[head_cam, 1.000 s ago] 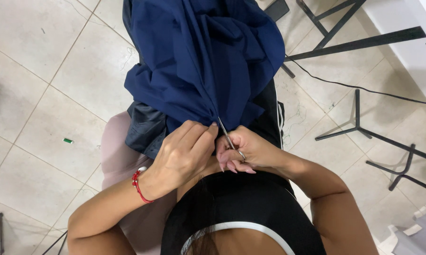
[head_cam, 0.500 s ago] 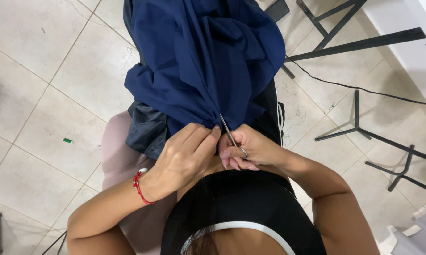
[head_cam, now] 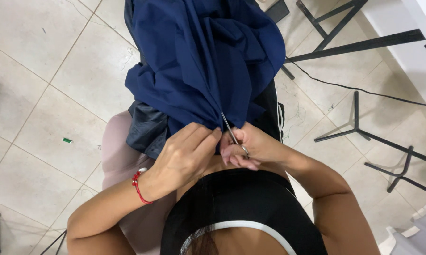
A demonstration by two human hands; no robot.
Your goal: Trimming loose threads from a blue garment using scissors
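Note:
A dark blue garment (head_cam: 203, 61) lies bunched over my lap, with a shinier dark lining (head_cam: 147, 130) showing at its lower left. My left hand (head_cam: 187, 153), a red bead bracelet on its wrist, pinches the fabric's near edge. My right hand (head_cam: 250, 148) grips a thin metal tool, apparently small scissors (head_cam: 229, 129), whose point runs up into a seam of the garment. Both hands sit close together just in front of my chest.
I sit on a pale pink stool (head_cam: 116, 160) over a beige tiled floor (head_cam: 38, 85). Black metal frame legs (head_cam: 359, 45) and a black cable (head_cam: 345, 87) lie to the right. A small green scrap (head_cam: 67, 140) sits on the floor at left.
Both hands stay on the garment's edge with hardly any shift; the metal tool's tip has slid slightly along the seam.

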